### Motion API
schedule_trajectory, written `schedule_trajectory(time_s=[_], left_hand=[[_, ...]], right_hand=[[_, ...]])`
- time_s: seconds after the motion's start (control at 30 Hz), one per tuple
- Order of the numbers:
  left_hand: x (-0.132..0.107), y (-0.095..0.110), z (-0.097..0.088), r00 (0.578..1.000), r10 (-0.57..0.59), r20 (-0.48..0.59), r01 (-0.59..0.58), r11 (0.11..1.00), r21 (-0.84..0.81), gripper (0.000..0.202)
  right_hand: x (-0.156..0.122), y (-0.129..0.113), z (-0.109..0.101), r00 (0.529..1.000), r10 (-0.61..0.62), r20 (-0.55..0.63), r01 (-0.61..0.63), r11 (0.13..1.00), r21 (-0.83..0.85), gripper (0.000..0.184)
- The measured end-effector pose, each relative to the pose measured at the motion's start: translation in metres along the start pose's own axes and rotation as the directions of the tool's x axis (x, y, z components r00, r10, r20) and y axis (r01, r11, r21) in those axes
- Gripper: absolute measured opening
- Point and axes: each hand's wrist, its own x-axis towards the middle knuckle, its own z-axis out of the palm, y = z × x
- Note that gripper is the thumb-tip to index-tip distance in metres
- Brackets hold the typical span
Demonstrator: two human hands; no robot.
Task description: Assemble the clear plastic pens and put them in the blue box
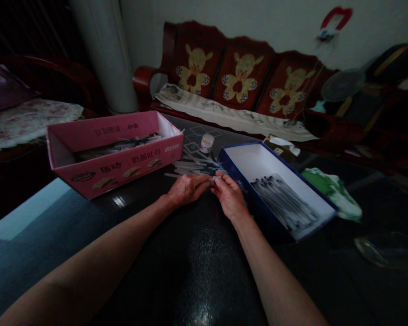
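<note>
Just in front of the pile, my left hand (187, 188) and my right hand (230, 195) meet, their fingertips closed around a small whitish translucent stick (215, 179). Most of it is hidden by the fingers. Loose thin translucent sticks (193, 166), some with dark parts, lie on the table behind my hands. Beside my right hand is a blue box (240, 179) with a white inside. It holds many slim sticks (282, 201) with black ends, laid roughly parallel. To the left stands a pink box (129, 165) with more loose sticks in it.
A small round tub (207, 143) stands behind the pile. A tissue box (281, 148) and a green-and-white cloth or bag (335, 192) lie past the blue box. The dark glossy table (204, 271) reaches toward me. A wooden sofa (224, 68) stands beyond.
</note>
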Motion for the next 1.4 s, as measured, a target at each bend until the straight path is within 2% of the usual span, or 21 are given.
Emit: schedule_trajectory(time_s=[0.13, 0.23, 0.37, 0.57, 0.87, 1.2, 1.4], left_hand=[[0.0, -0.001, -0.001, 1.0, -0.011, 0.019, 0.011, 1.0, 0.025, 0.023], [0.001, -0.002, -0.002, 0.998, 0.03, 0.046, -0.033, 0.998, 0.062, 0.022], [0.002, -0.003, -0.002, 0.996, 0.084, 0.038, -0.088, 0.991, 0.102, 0.025], [0.002, -0.001, -0.002, 0.996, 0.077, 0.05, -0.083, 0.987, 0.14, 0.032], [0.001, 0.002, -0.002, 0.994, 0.097, 0.058, -0.108, 0.97, 0.216, 0.034], [-0.002, 0.007, -0.004, 0.997, 0.049, 0.055, -0.066, 0.932, 0.357, 0.034], [0.0, 0.006, -0.005, 0.993, 0.076, 0.085, -0.103, 0.923, 0.372, 0.034]], right_hand=[[0.001, 0.003, -0.001, 0.999, -0.038, 0.009, 0.038, 0.997, -0.067, 0.029], [0.001, 0.002, -0.002, 0.998, -0.056, 0.017, 0.058, 0.992, -0.109, 0.028], [0.001, 0.0, -0.003, 0.996, -0.087, 0.03, 0.091, 0.981, -0.173, 0.031], [0.0, 0.0, -0.002, 0.993, -0.118, 0.017, 0.119, 0.966, -0.23, 0.031], [-0.003, 0.001, 0.0, 0.99, -0.143, -0.01, 0.136, 0.96, -0.243, 0.031], [-0.005, 0.0, 0.006, 0.996, -0.08, -0.048, 0.072, 0.984, -0.162, 0.031], [-0.009, 0.004, 0.009, 0.991, -0.13, -0.038, 0.121, 0.977, -0.178, 0.028]])
